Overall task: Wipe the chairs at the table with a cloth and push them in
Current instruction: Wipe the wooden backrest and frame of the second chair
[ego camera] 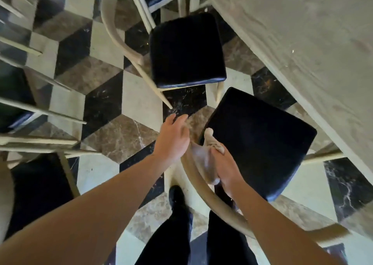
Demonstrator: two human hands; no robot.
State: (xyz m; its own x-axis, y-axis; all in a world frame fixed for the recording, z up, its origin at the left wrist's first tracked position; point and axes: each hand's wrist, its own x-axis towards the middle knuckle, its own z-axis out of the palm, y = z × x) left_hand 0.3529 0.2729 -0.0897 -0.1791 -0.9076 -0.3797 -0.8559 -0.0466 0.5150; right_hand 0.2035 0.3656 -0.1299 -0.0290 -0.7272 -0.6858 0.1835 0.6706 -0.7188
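A chair with a black padded seat (pixel 262 141) and a curved pale wooden back rail (pixel 203 192) stands right below me, angled toward the table (pixel 302 34). My right hand (pixel 226 170) is shut on a beige cloth (pixel 207 157), pressing it on the back rail near the seat's rear corner. My left hand (pixel 173 137) hovers with fingers apart just left of the rail's end; whether it touches the rail I cannot tell. A second black-seated chair (pixel 185 51) stands farther along the table, pulled out.
The pale table top fills the upper right. More pale chairs with dark seats (pixel 38 192) crowd the left side. The floor (pixel 121 135) is black, brown and cream marble tile. My legs and a shoe (pixel 177 200) stand behind the near chair.
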